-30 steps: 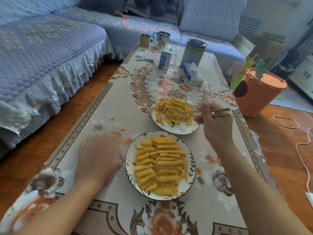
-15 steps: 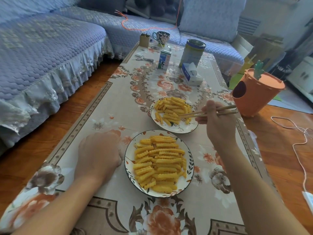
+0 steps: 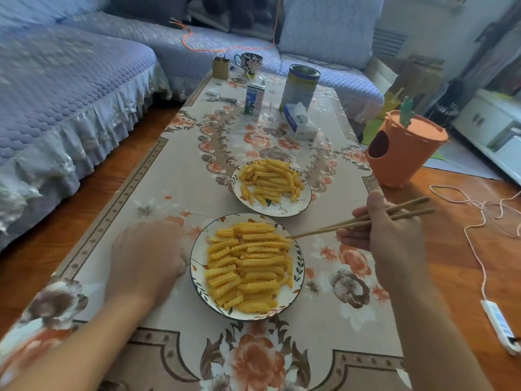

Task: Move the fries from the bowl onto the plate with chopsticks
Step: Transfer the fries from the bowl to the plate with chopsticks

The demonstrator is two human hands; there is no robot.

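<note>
Two white flower-rimmed dishes of crinkle-cut fries stand on the floral table. The near dish (image 3: 197, 266) is the larger one and its fries (image 3: 248, 266) lie spread across it. Beyond it, the far dish (image 3: 284, 208) holds a heap of fries (image 3: 270, 180). My right hand (image 3: 394, 235) grips wooden chopsticks (image 3: 324, 228) to the right of the near dish. Their tips touch the fries at that dish's upper right edge; I see no fry pinched between them. My left hand (image 3: 146, 255) rests on the table against the near dish's left rim, fingers curled under, holding nothing.
At the table's far end stand a milk carton (image 3: 252, 99), a tall tin (image 3: 300, 86), a tissue pack (image 3: 298, 122), a mug (image 3: 248, 62) and scissors (image 3: 222, 99). An orange carrot-shaped bin (image 3: 403, 153) and a white cable with power strip (image 3: 499, 328) are on the floor at right. A sofa (image 3: 70, 88) flanks the left.
My right hand has pulled the chopsticks back from the far dish toward me, so their tips now reach the near dish. The left hand has stayed put.
</note>
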